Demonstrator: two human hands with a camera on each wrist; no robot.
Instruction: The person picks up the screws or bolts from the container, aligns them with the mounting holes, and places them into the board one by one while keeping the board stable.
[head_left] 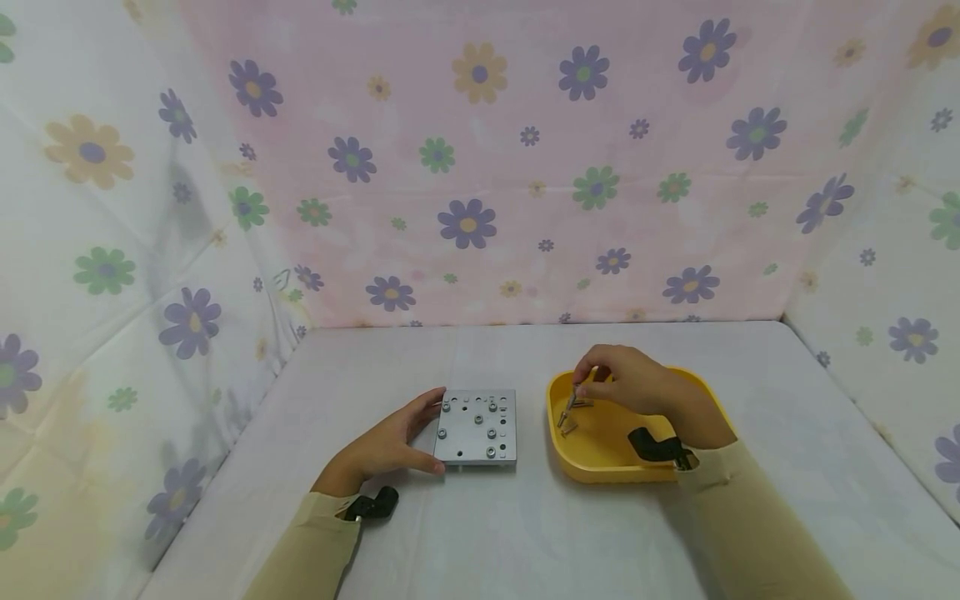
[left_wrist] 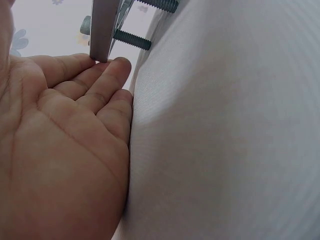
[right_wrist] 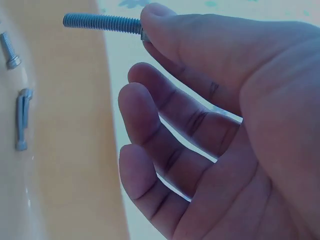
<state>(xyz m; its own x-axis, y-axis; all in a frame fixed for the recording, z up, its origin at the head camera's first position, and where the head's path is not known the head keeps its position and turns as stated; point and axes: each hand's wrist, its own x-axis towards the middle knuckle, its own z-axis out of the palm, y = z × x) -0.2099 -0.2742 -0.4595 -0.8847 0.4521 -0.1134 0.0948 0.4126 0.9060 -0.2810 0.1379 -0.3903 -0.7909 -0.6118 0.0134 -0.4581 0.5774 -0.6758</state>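
Note:
My left hand (head_left: 390, 437) rests at the left side of a square metal plate (head_left: 472, 454), thumb by the front corner and fingers by the back one. Several socket head screws (head_left: 478, 419) stand in the plate's holes. Seen from the left wrist, threaded shanks (left_wrist: 132, 39) stick out beneath the plate, and the fingers lie loosely extended at its edge. Over a yellow tray (head_left: 600, 473), my right hand (head_left: 633, 379) pinches a screw (right_wrist: 102, 23) between thumb and index finger. The screw's head is mostly hidden by the fingertips; the other fingers are loosely bent.
A few loose screws (right_wrist: 22, 120) lie in the tray, near its left side in the head view. White cloth covers the table (head_left: 525, 533). Flowered fabric (head_left: 480, 167) hangs behind and on both sides. Each wrist carries a black camera mount (head_left: 660, 446).

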